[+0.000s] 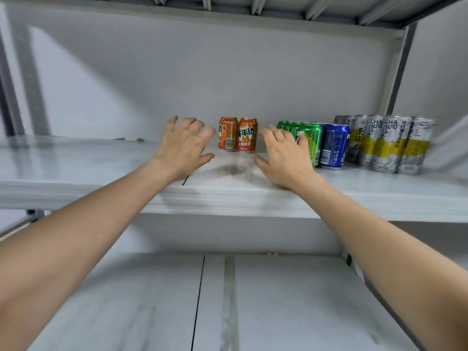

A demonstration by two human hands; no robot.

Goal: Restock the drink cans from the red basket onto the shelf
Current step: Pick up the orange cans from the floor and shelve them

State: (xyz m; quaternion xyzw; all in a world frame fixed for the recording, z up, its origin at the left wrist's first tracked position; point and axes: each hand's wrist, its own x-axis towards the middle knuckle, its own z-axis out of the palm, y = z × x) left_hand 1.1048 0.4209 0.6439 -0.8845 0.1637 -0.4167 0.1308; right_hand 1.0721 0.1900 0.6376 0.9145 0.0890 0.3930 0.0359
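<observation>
Orange cans (238,134) btwn open hands, green cans (307,138) right.

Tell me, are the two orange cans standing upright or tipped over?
Upright. Both orange cans stand on their bases on the shelf, side by side, tops up, labels vertical.

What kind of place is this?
Probably a shop or stockroom: a metal shelf holds drink cans sorted by kind, orange cans, green cans and grey-and-yellow cans.
</observation>
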